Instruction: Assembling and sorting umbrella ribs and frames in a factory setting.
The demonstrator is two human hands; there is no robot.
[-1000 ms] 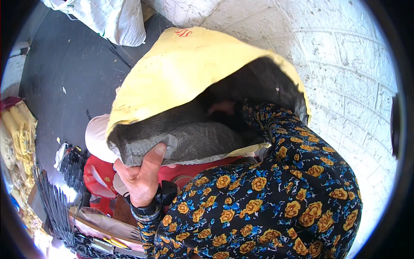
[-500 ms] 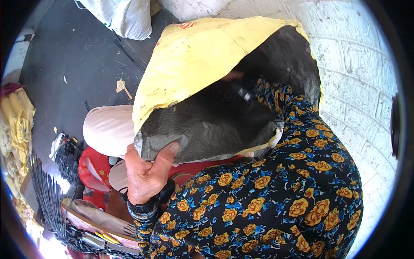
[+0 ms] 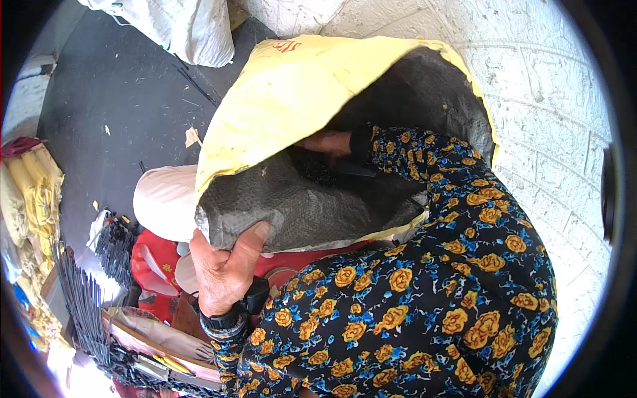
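Head view: yellow sack (image 3: pixel 279 99) opens lower-right, long axis seemingly diagonal

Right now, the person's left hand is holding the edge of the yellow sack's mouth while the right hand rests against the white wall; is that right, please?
Not quite: the head view shows the right hand inside the yellow sack, not against the white wall. The left hand is indeed holding the sack by the edge of its mouth.
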